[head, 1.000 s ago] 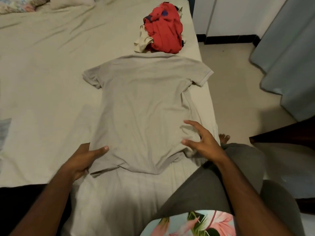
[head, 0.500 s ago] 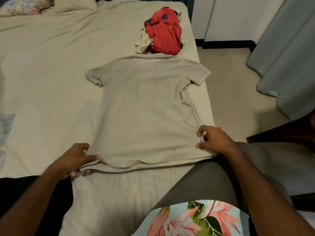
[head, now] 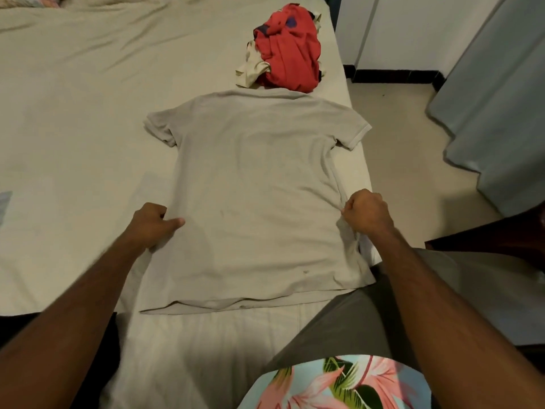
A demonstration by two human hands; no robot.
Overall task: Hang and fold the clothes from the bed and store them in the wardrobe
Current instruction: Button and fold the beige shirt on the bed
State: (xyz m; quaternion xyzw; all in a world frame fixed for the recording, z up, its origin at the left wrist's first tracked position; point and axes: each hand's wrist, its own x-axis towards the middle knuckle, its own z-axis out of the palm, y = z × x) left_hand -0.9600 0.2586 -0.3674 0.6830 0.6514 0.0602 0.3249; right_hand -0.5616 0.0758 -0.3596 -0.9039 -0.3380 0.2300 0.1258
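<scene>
the grey t-shirt (head: 259, 187) lies flat on the bed (head: 73, 113), face down as far as i can tell, collar end away from me, hem toward me, both short sleeves spread out to the sides. it sits close to the bed's right edge. no fold has gone into it yet, so i judge this the very start of folding this one garment.

my left hand (head: 153, 224) grips the shirt's left side edge about midway up the body, fingers curled under, thumb lying on top of the cloth. my right hand (head: 367, 214) pinches the right side seam at a similar height, fist-like, with the fabric bunched a little below it.

just beyond the collar a heap of unsorted clothes (head: 284, 51) waits, a red piece on top of a cream one, touching or nearly touching the shirt.

so what's left looks like nearly everything: fold this shirt, work through the heap, hang what needs hanging, carry it all to the wardrobe. i can't say for sure which surface in view is the wardrobe.
</scene>
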